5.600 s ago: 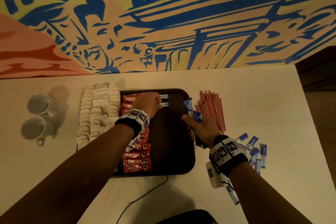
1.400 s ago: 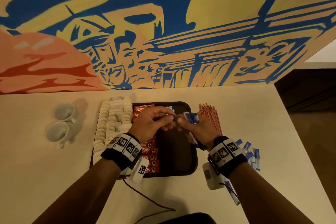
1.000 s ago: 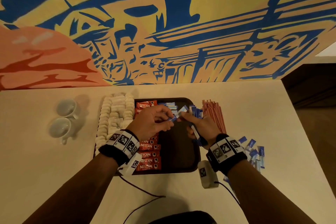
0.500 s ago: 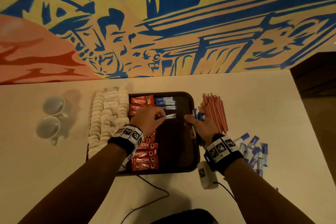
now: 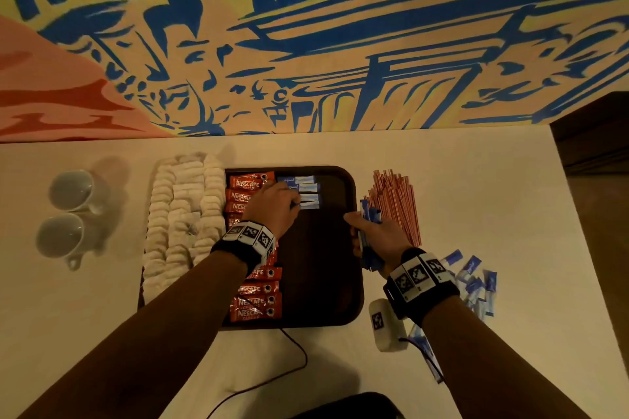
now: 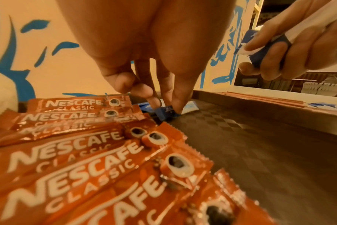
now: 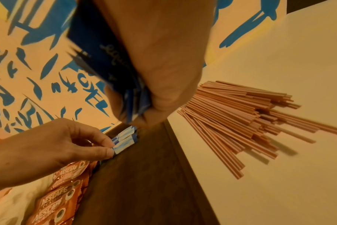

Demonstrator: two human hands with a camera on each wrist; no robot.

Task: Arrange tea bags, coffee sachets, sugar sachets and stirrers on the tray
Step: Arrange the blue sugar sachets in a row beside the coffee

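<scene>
A dark tray [image 5: 323,282] lies on the table with white tea bags [image 5: 183,211] along its left side and a column of red Nescafe coffee sachets [image 5: 255,306] beside them. Three blue sugar sachets [image 5: 304,192] lie in a short column at the tray's far end. My left hand [image 5: 275,206] pinches the nearest of them, a blue sugar sachet [image 6: 166,113], down on the tray. My right hand [image 5: 371,235] hovers over the tray's right rim and grips a bundle of blue sugar sachets [image 7: 107,64]. Pink stirrers [image 5: 394,204] lie in a heap right of the tray.
Two white cups [image 5: 68,211] lie at the far left. More blue sugar sachets [image 5: 476,282] are scattered on the table behind my right wrist. A painted wall [image 5: 306,37] bounds the far edge, and the table ends at the right [image 5: 561,214]. A thin cable [image 5: 292,364] trails near me.
My left hand took one sachet from the bundle in my right hand and carried it down to the column on the tray. The right hand drew back toward the tray's right rim.
</scene>
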